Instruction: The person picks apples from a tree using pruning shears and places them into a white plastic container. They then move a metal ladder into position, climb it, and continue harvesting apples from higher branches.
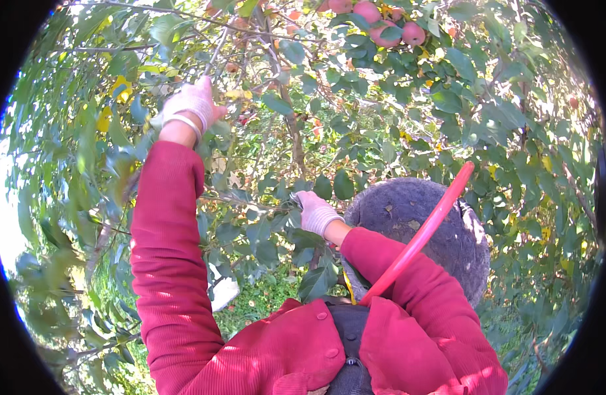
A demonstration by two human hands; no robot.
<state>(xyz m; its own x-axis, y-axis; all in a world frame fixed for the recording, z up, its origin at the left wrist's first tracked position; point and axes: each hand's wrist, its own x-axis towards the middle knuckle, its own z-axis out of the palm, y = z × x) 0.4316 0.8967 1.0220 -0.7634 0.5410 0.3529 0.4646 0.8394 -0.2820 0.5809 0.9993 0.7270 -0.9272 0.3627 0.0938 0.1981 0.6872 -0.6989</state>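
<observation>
Raised at upper left, my left hand (197,101) wears a pale knit glove and has a light band at the wrist. Its fingers close on a thin apple branch (218,52) that runs upward, while the thumb sticks out to the right. Near the centre, my right hand (319,213), also gloved, grips a small grey, metallic-looking tool (296,200); most of it is hidden by the hand. Leaves and a side branch (243,201) are just left of this tool. A cluster of red apples (382,32) hangs at the top, apart from both hands.
A round object covered in grey fuzzy fabric (411,217) sits beyond my right forearm. A curved red tube (421,234) crosses over that sleeve. An upright branch (294,133) stands between my hands. Something white (225,294) shows low at left, above grass (258,301).
</observation>
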